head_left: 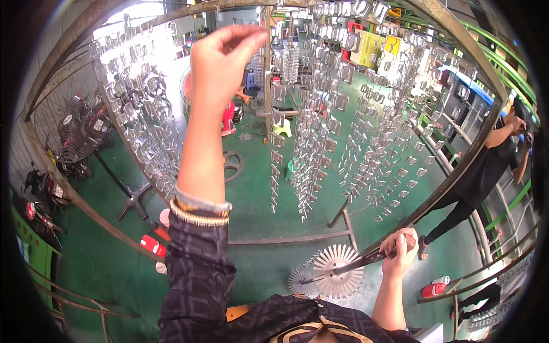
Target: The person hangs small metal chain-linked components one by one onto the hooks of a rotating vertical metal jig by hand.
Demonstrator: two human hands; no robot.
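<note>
My left hand [220,66] is raised high in front of me, thumb and fingers pinched together; anything between them is too small or hidden to make out. It is nearest to strands of small shiny metal clips [154,108] on the left and another hanging set [320,114] on the right. Low on the right, my right hand [398,251] is closed around the end of a dark metal rod [360,263]. That rod runs down to a large round metal disc [337,271] with a slotted rim. Beside it is a smaller slotted disc [300,281].
A bent metal frame [457,171] surrounds the hanging strands, with a lower crossbar [291,240]. A standing fan [77,128] is at left. Red bottles [153,246] [433,290] stand on both sides. A person in black [494,160] stands at right; another person's hand [245,97] shows behind my forearm.
</note>
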